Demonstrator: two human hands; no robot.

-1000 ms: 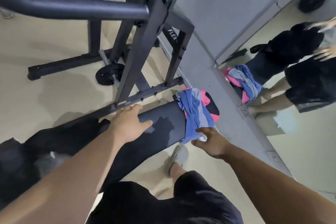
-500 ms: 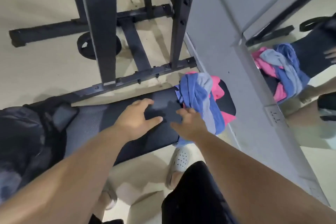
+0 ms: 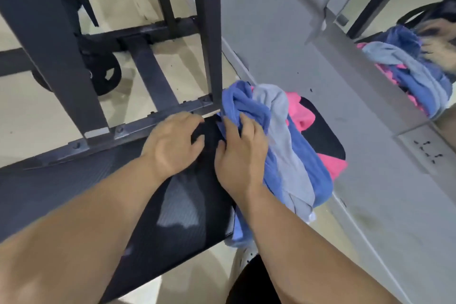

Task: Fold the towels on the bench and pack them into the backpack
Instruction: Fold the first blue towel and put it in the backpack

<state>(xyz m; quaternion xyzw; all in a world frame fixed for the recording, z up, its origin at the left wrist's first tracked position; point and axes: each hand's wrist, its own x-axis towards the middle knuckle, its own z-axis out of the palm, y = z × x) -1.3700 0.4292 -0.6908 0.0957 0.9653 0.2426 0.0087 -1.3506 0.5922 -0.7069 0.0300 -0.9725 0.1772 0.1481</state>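
A heap of towels lies crumpled on the right end of the black bench (image 3: 187,205): a blue towel (image 3: 246,106) on top, a light grey-blue towel (image 3: 278,131) across it, and a pink towel (image 3: 301,111) underneath. My right hand (image 3: 240,153) grips a fold of the blue towel at the heap's left edge. Just left of the heap, my left hand (image 3: 172,140) rests on the bench with its fingers loosely bent. The backpack is out of view.
A dark steel rack frame (image 3: 209,32) with floor rails stands behind the bench, and a weight plate (image 3: 106,76) leans by it. A grey wall (image 3: 283,20) and a mirror (image 3: 407,69) run along the right, reflecting the towels. Beige floor lies beyond.
My head has moved closer and the backpack at the left has left the view. My right hand went from touching the blue towel to gripping a fold of it. My left hand slid right.
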